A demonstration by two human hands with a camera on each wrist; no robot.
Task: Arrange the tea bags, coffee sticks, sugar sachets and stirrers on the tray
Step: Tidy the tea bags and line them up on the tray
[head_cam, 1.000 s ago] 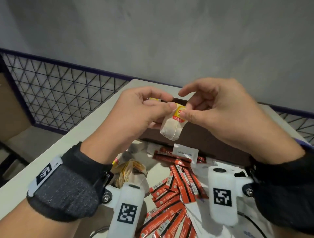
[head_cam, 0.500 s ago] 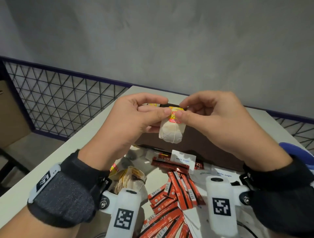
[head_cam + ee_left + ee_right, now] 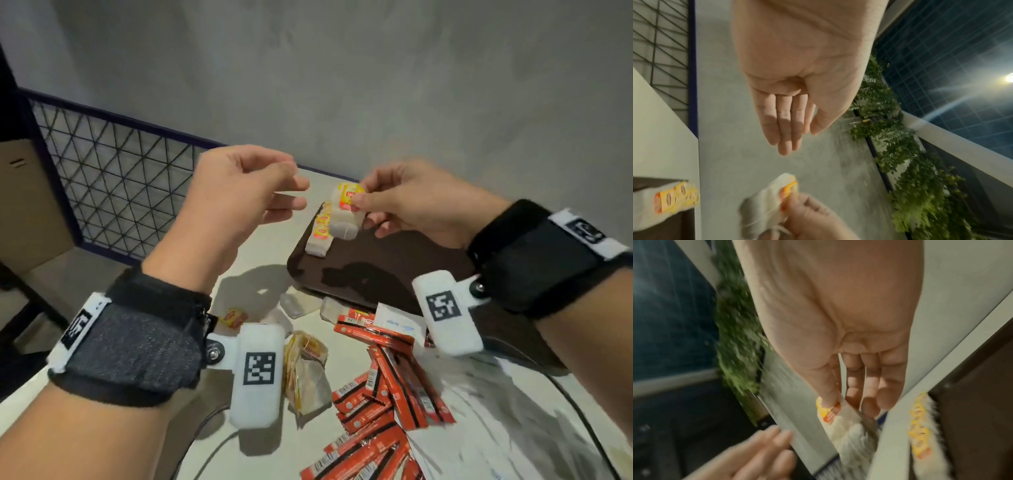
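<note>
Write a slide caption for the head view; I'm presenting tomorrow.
Right hand pinches a tea bag above the tray.

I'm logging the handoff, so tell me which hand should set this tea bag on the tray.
Right. The right hand already pinches the tea bag by its tag, above the tray beside the tea bags lying there. The left hand holds nothing.

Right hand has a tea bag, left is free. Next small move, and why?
Probably lower the tea bag onto the tray beside the row of tea bags at its far-left edge. The right hand pinches it just above that row; the left hand holds nothing.
</note>
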